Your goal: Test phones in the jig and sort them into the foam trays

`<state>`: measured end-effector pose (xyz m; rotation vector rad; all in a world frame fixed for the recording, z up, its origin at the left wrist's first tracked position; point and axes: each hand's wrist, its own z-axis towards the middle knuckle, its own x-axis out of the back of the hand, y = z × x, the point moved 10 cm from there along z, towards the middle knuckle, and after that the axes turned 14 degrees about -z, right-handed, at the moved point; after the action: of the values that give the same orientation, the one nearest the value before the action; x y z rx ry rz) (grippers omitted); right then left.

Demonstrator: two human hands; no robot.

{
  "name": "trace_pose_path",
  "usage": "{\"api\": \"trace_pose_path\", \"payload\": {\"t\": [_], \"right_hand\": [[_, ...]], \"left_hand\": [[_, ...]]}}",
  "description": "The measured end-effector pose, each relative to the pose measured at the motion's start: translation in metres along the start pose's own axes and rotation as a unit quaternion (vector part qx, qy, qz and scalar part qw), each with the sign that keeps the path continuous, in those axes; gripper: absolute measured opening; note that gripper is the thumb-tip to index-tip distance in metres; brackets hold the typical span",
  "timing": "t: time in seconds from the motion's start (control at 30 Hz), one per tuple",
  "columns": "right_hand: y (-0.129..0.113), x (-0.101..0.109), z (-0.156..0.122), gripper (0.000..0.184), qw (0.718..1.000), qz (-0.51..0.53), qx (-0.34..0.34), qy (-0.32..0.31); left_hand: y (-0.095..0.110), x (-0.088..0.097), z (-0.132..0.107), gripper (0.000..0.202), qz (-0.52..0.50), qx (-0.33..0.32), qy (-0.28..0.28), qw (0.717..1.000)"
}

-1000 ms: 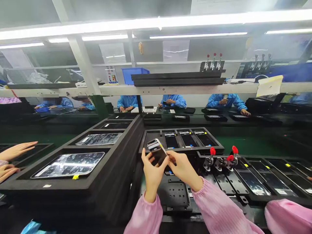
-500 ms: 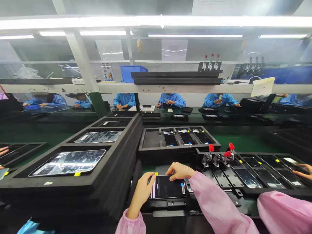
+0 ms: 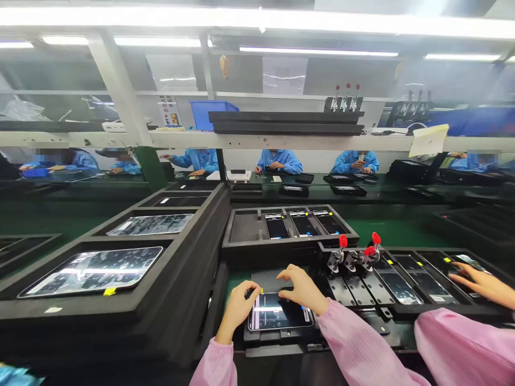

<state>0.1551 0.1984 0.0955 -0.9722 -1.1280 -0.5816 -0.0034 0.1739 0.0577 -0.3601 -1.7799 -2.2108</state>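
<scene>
With hours read from the phone (image 3: 279,316) and 12 taken as straight ahead, movement is bounded between 9 and 10 by the tall wall of the tray stack (image 3: 189,284), at 12 by the raised edge of the front tray (image 3: 289,242), and at 2 by the clamps (image 3: 354,260). Between 2 and 3 the right tray (image 3: 406,309) is reached over by another person's hand (image 3: 478,281). Open room is seen above the phone, between the hands; green belt (image 3: 382,228) is shown past the clamps.

The phone is laid screen up on the fixture (image 3: 277,336), its long axis set from 9 to 3; the end with the white label (image 3: 307,316) is pointed to 3. A yellow tab (image 3: 261,290) is seen at its far corner, toward 11.

The hands are held apart. The left hand (image 3: 239,305) is bent at that corner; whether anything is pinched cannot be told. The right hand (image 3: 301,290) is held at 1, thumb and forefinger parted; contact cannot be told.
</scene>
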Motion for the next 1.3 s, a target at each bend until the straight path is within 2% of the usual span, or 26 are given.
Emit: {"api": "trace_pose_path", "payload": {"t": [0.07,0.13,0.2,0.27,0.33,0.37,0.5,0.63,0.73,0.83,0.9,1.0,1.2,1.27,1.3], "right_hand": [[-0.001,0.032,-0.016,0.018,0.997,0.031,-0.004,0.074],[0.003,0.076,-0.037,0.009,0.979,0.067,-0.005,0.193],[0.013,0.125,-0.063,0.006,0.937,0.069,-0.011,0.341],[0.025,0.161,-0.087,0.005,0.887,0.028,-0.030,0.460],[0.038,0.181,-0.098,0.010,0.857,-0.016,-0.049,0.514],[0.044,0.185,-0.097,0.015,0.856,-0.030,-0.056,0.513],[0.062,0.179,-0.076,0.035,0.899,-0.052,-0.070,0.429],[0.065,0.171,-0.069,0.038,0.920,-0.058,-0.070,0.380],[0.061,0.172,-0.087,0.032,0.910,-0.050,-0.056,0.407],[0.056,0.168,-0.124,0.028,0.879,-0.065,-0.035,0.471],[0.054,0.152,-0.144,0.030,0.874,-0.089,-0.018,0.476],[0.057,0.120,-0.158,0.039,0.886,-0.124,-0.010,0.446],[0.070,0.073,-0.134,0.056,0.917,-0.230,-0.037,0.325],[0.074,0.069,-0.131,0.056,0.927,-0.220,-0.049,0.301],[0.073,0.070,-0.134,0.054,0.928,-0.203,-0.049,0.308]], "left_hand": [[0.007,-0.010,0.000,0.021,-0.015,-0.015,-0.023,1.000],[0.015,-0.024,-0.002,0.020,-0.031,-0.028,-0.045,0.998],[0.023,-0.041,-0.004,0.019,-0.047,-0.042,-0.072,0.995],[0.032,-0.060,-0.005,0.019,-0.062,-0.055,-0.110,0.991],[0.041,-0.079,-0.004,0.019,-0.074,-0.066,-0.157,0.983],[0.044,-0.086,-0.004,0.019,-0.080,-0.070,-0.181,0.978],[0.050,-0.101,0.000,0.020,-0.097,-0.082,-0.252,0.959],[0.044,-0.100,0.006,0.022,-0.120,-0.071,-0.254,0.957],[0.040,-0.098,0.008,0.020,-0.123,-0.059,-0.230,0.964],[0.040,-0.098,0.007,0.019,-0.127,-0.054,-0.221,0.965],[0.040,-0.100,0.006,0.019,-0.135,-0.052,-0.235,0.961],[0.038,-0.103,0.005,0.019,-0.143,-0.046,-0.262,0.953],[0.029,-0.100,0.008,0.015,-0.139,-0.030,-0.236,0.961],[0.025,-0.103,0.006,0.028,-0.126,-0.021,-0.240,0.962],[0.022,-0.105,0.005,0.035,-0.119,-0.017,-0.241,0.963]]}}
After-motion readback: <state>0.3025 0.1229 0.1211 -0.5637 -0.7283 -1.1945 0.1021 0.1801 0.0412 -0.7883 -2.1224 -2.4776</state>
